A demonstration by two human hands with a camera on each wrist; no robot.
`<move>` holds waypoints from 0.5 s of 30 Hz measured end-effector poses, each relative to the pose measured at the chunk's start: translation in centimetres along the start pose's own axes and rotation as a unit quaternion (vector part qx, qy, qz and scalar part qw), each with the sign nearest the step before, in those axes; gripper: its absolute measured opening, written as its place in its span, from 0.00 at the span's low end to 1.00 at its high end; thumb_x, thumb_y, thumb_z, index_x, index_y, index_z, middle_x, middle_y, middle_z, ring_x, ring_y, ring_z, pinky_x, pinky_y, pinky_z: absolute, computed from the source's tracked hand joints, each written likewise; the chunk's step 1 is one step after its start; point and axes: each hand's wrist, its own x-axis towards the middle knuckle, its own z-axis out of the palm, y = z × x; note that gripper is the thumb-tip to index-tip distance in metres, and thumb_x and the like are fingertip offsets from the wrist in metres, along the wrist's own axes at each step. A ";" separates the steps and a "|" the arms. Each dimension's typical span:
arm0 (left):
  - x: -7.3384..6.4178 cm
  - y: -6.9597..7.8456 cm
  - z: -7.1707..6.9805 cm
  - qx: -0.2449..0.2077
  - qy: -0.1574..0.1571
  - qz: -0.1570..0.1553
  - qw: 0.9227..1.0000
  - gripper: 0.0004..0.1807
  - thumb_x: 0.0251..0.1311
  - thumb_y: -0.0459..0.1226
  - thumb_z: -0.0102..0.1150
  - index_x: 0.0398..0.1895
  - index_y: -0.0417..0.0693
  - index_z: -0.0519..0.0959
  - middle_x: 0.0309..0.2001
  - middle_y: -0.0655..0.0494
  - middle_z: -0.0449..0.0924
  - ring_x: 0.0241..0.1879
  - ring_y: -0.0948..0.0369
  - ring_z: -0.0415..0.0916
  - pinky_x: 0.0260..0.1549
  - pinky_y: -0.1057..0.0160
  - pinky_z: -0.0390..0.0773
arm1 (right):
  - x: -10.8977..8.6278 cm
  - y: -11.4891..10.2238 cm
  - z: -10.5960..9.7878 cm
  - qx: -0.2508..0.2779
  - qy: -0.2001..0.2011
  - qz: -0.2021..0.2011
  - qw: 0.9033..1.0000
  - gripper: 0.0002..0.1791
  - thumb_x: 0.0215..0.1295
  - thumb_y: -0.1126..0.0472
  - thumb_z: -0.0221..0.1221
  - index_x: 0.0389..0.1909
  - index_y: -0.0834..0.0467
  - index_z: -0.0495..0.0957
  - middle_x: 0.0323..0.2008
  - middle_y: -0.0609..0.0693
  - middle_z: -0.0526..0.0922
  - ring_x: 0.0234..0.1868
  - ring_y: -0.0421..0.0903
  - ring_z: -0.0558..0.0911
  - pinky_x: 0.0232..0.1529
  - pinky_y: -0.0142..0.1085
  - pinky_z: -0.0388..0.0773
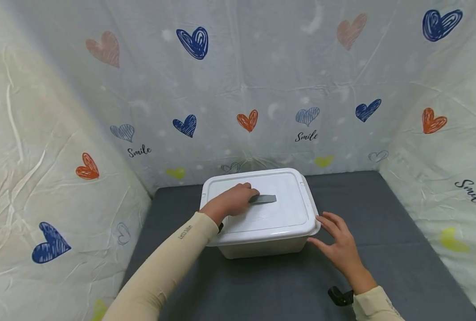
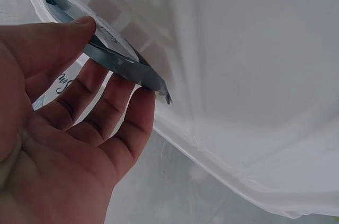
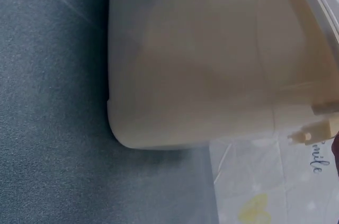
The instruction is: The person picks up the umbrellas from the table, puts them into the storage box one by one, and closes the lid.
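Observation:
A white plastic storage box [image 1: 262,248] stands on the dark grey cloth, its white lid [image 1: 282,218] lying over the top. On the lid is a grey strap handle [image 1: 267,199], arched up in the left wrist view. My left hand [image 1: 235,199] pinches that handle [image 2: 127,68] between thumb and fingers. At the lid's front right corner is my right hand [image 1: 339,245], fingers spread and fingertips right at the rim. In the right wrist view the box's side wall [image 3: 201,65] fills the middle, with a cream clip [image 3: 312,131] by its rim. The box's contents are hidden.
Dark grey cloth [image 1: 382,249] covers the table under and around the box. Behind it hangs a pale curtain [image 1: 262,80] printed with hearts and "Smile". Similar curtains close off the left side [image 1: 33,178] and right side [image 1: 454,178].

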 end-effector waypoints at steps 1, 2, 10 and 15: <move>0.1 0.1 0.0 0.002 0.000 -0.001 1.000 0.24 0.64 0.29 0.46 0.63 0.51 0.73 0.53 0.50 0.74 0.53 0.55 0.72 0.58 0.55 0.70 | 0.0 0.0 0.0 -0.007 0.001 0.001 1.000 0.42 0.31 0.68 0.77 0.56 0.59 0.78 0.57 0.63 0.72 0.53 0.52 0.77 0.54 0.17 0.68; 0.2 0.2 -0.1 0.004 0.001 -0.001 1.000 0.24 0.65 0.29 0.46 0.63 0.51 0.74 0.52 0.50 0.74 0.53 0.55 0.72 0.58 0.55 0.70 | 0.0 0.0 0.0 -0.012 0.001 0.004 1.000 0.41 0.31 0.68 0.77 0.56 0.58 0.78 0.57 0.62 0.72 0.52 0.52 0.77 0.53 0.19 0.71; 0.9 1.1 0.0 0.010 -0.003 0.012 1.000 0.23 0.65 0.29 0.46 0.62 0.51 0.74 0.51 0.50 0.74 0.51 0.55 0.72 0.57 0.56 0.70 | -0.2 0.2 0.1 -0.037 0.005 0.022 0.999 0.37 0.35 0.64 0.77 0.54 0.53 0.80 0.57 0.59 0.75 0.54 0.55 0.77 0.50 0.34 0.71; 1.2 1.4 0.3 0.010 -0.007 -0.002 1.000 0.23 0.66 0.30 0.46 0.62 0.53 0.75 0.50 0.51 0.75 0.51 0.56 0.72 0.57 0.55 0.70 | -0.3 0.3 0.2 -0.040 0.009 0.017 0.999 0.32 0.35 0.66 0.76 0.49 0.54 0.83 0.54 0.59 0.77 0.53 0.56 0.78 0.51 0.27 0.69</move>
